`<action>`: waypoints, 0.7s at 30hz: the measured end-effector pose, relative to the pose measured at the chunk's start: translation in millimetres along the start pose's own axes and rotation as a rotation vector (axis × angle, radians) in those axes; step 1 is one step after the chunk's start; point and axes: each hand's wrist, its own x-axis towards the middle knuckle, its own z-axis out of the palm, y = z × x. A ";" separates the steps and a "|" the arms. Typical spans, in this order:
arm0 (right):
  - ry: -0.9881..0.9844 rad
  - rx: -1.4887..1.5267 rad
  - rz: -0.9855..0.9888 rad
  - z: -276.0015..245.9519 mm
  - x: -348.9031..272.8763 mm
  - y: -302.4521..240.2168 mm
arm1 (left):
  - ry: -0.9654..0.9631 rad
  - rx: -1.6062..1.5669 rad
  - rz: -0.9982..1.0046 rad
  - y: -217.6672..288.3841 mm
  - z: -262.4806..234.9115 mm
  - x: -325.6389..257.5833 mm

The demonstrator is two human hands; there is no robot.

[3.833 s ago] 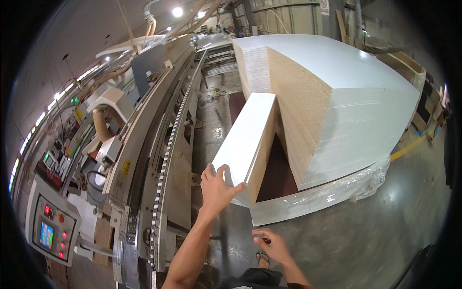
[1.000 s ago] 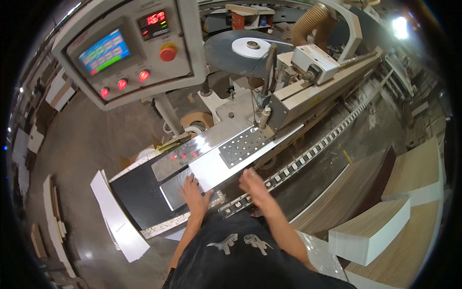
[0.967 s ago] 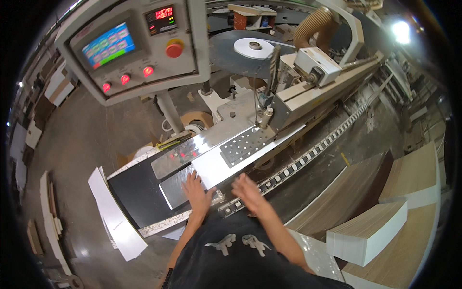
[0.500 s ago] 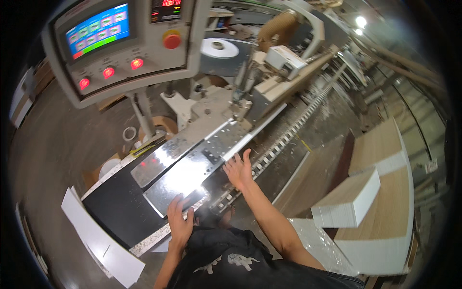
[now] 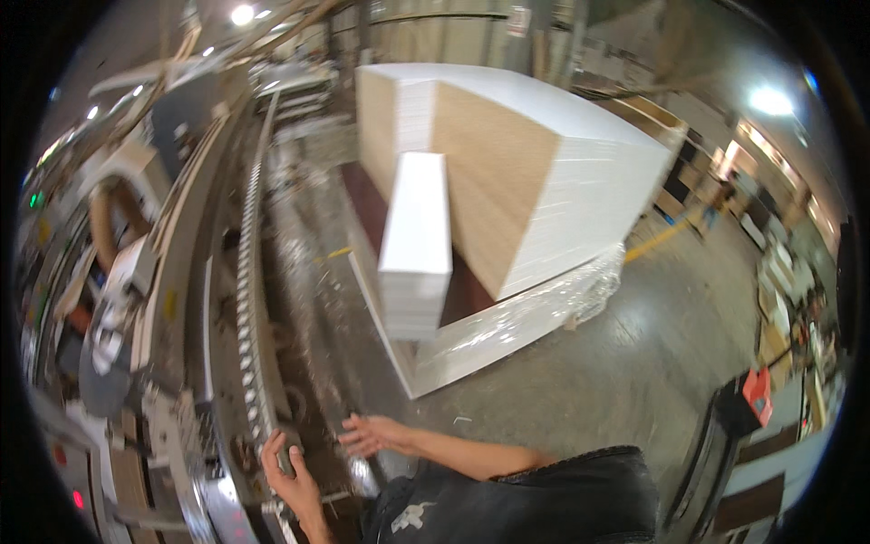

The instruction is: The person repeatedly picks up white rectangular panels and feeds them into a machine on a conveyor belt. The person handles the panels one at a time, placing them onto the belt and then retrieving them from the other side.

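My left hand [image 5: 292, 479] is beside the near end of the machine's toothed conveyor track [image 5: 246, 326], fingers apart and holding nothing visible. To its right, my right hand [image 5: 373, 436] hovers over the gap between the machine and the floor, fingers spread and empty. A white strip [image 5: 207, 313] lies along the machine bed left of the track. Ahead stands a short stack of narrow white boards [image 5: 416, 227], just in front of a large stack of wood-toned boards with white edges [image 5: 494, 172].
Under the stacks lies a pale base board [image 5: 399, 367], with clear plastic wrap [image 5: 553, 313] along its right side. A black stand with a red part [image 5: 759, 396] is at the right. Far back right, a person [image 5: 716, 204] stands near a yellow floor line [image 5: 662, 238].
My view has swung right, from the machine and its control panel to the board stacks. Both hands have come away from the metal plate and strip, and the right hand has moved toward the stacks.
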 end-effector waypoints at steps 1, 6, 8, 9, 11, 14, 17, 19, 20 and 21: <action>0.049 0.005 -0.002 -19.0 -23.5 4.7 | -0.046 -0.007 0.031 21.2 24.0 9.6; 0.284 -0.217 -0.082 -115.1 -111.0 17.8 | -0.287 -0.106 0.237 111.2 164.7 62.9; 0.379 -0.180 -0.158 -144.8 -138.0 24.1 | -0.280 0.064 0.336 147.6 214.7 88.0; 0.440 -0.147 -0.202 -160.1 -151.2 24.3 | -0.266 0.147 0.378 163.7 238.7 98.5; 0.559 -0.105 -0.254 -185.2 -183.5 15.9 | -0.279 0.284 0.376 173.4 287.3 125.1; 0.681 -0.050 -0.338 -184.5 -238.9 -28.9 | -0.329 0.484 0.265 183.7 329.5 146.0; 0.706 0.033 -0.530 -239.5 -235.0 5.4 | -0.374 0.588 0.213 194.8 351.8 147.3; 0.738 0.039 -0.415 -245.3 -241.9 -6.9 | -0.344 0.563 0.218 184.7 352.4 150.4; 0.732 0.065 -0.391 -241.4 -246.5 -14.5 | -0.344 0.555 0.207 181.8 349.3 149.3; 0.733 0.085 -0.368 -239.4 -253.1 -23.8 | -0.344 0.538 0.198 184.4 347.7 146.5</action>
